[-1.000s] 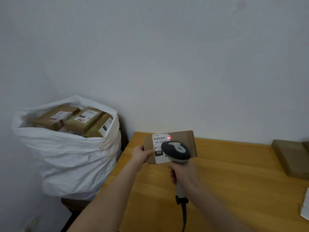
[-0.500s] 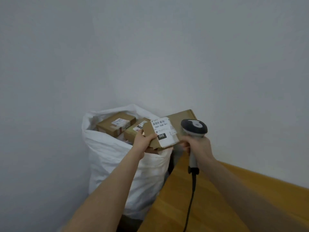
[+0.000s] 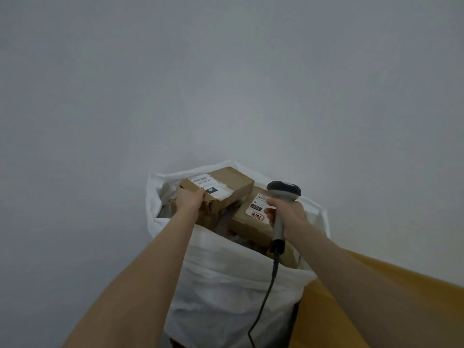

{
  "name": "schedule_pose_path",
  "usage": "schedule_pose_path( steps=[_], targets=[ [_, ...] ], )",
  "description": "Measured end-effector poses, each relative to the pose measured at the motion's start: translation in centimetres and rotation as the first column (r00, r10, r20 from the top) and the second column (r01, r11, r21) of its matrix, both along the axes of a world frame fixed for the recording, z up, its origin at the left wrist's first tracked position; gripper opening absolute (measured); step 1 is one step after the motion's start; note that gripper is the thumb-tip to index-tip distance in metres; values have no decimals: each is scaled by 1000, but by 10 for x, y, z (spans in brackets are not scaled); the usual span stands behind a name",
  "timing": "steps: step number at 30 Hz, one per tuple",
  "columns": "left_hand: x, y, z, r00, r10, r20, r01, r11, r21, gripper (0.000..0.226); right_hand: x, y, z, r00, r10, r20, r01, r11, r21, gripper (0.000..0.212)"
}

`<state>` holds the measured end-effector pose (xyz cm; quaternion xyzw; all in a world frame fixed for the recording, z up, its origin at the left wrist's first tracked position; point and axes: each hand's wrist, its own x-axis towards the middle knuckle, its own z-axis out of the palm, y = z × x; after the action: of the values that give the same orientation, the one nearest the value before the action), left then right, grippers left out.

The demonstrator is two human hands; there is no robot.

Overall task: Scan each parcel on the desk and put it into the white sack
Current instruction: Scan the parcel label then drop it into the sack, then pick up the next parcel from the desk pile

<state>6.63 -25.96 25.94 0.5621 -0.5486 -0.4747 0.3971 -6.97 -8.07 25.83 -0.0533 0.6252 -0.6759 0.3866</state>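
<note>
White woven plastic fills the middle of the scene: the white sack (image 3: 226, 285) stands in the corner, mouth wide and rim folded outward, hard against the end of the desk (image 3: 316, 322), whose yellow wood shows only as a sliver at lower right. Behind it all, a plain pale-grey wall (image 3: 226, 84) and nothing else. The left hand (image 3: 189, 200) has the parcel (image 3: 226, 184) by its near-left corner, fingers curled over the top edge, thumb side hidden beneath. That brown cardboard box sits tilted at the sack's mouth, at rim height and towards the back, white label (image 3: 208, 183) facing up; whether it rests on the boxes below or hangs free, I can't tell from here. Just to its right, inside the sack, lies a second parcel (image 3: 248, 224) with a red-stamped label (image 3: 258, 216), and more packages are crammed in beneath. The right hand (image 3: 286, 214) is wrapped firmly round the grip of the scanner (image 3: 283, 190), its dark head up over the sack's right side, and the black cable (image 3: 263, 302) trails down across the front of the sack.
</note>
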Motion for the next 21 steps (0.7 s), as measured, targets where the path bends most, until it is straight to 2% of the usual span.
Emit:
schedule_pose_path(
  steps=[3,5,7,9,12,14,17,21],
  targets=[
    [-2,-24,-10,988,-32,152,27,999,37,51,-2,-6,-5,1000,-20,19,20,1000,21,16],
    [-4,-23,-3,945,-7,328,2,1000,15,69,-2,-4,-5,999,-34,35,33,999,25,13],
    [-4,-8,14,840,46,540,11,995,-102,77,-1,-1,-6,998,-46,52,46,999,10,11],
    [-11,5,27,778,69,624,137,951,-276,71,-2,5,-5,996,-54,70,56,998,-21,10],
    [-46,22,36,773,-6,635,363,824,-434,56,-6,24,-2,989,-118,93,123,990,-61,9],
    [-77,46,36,726,-110,679,523,730,-440,52,-13,43,-3,980,-177,87,183,981,-62,16],
    [-121,100,25,594,-245,766,742,536,-403,51,-25,88,-9,946,-297,129,305,951,-52,8],
    [-172,185,-3,377,-357,855,908,326,-264,48,-45,168,-27,866,-464,187,477,878,-31,5]
  ],
)
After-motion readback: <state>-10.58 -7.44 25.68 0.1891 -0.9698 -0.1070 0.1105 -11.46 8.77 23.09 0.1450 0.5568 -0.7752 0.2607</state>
